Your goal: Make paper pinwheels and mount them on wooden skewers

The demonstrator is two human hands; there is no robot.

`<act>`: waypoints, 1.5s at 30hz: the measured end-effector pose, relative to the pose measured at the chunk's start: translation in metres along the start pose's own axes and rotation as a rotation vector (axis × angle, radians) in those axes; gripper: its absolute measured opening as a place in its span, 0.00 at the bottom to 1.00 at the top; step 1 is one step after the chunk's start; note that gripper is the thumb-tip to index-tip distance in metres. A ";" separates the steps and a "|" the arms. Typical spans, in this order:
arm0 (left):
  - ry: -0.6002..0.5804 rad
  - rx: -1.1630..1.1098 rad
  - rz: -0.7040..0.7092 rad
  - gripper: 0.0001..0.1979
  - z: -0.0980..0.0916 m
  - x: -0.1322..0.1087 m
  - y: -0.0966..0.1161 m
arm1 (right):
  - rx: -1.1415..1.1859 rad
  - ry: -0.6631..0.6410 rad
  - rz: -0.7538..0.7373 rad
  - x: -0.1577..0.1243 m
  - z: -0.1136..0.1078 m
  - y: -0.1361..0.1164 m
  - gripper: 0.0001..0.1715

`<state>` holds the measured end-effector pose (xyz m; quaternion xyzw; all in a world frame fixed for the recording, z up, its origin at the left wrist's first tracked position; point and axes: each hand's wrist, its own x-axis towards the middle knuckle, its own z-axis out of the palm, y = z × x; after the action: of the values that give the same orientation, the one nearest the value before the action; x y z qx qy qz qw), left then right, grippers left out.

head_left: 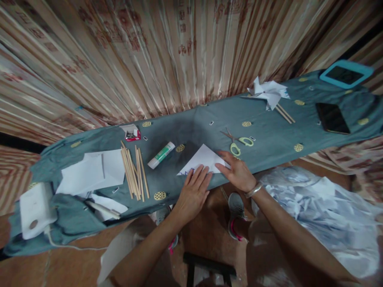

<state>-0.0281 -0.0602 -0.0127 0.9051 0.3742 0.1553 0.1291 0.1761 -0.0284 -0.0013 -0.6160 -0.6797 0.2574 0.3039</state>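
Head view: left hand flat, fingers close together, palm down on the near edge of the folded paper; right hand flat, fingers slightly spread, on its right corner; paper lies just left of the scissors, nearer the person; a clean crease probably wants one hand anchoring, the other pressing along the fold; apex points away, long edge runs left-right; glue stick, wooden sticks farther left of the scissors.

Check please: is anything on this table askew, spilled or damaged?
Nothing spilled or damaged. The white sheets at the left lie in a crooked, overlapping pile, and the wooden sticks beside them are fanned out unevenly.
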 end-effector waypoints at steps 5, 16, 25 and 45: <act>-0.027 0.093 -0.014 0.29 0.001 -0.003 0.000 | -0.060 0.064 0.002 -0.004 0.009 0.005 0.20; -0.041 0.173 -0.016 0.30 0.004 -0.003 -0.004 | -0.150 0.165 -0.012 -0.009 0.024 0.004 0.20; -0.065 0.201 -0.025 0.32 0.006 -0.002 -0.005 | -0.149 0.191 -0.019 -0.008 0.026 0.003 0.19; -0.079 0.235 -0.026 0.32 0.005 -0.004 -0.007 | -0.341 0.202 -0.100 -0.016 0.032 0.007 0.36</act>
<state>-0.0329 -0.0585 -0.0208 0.9144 0.3962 0.0731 0.0387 0.1584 -0.0429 -0.0301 -0.6468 -0.7091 0.0599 0.2742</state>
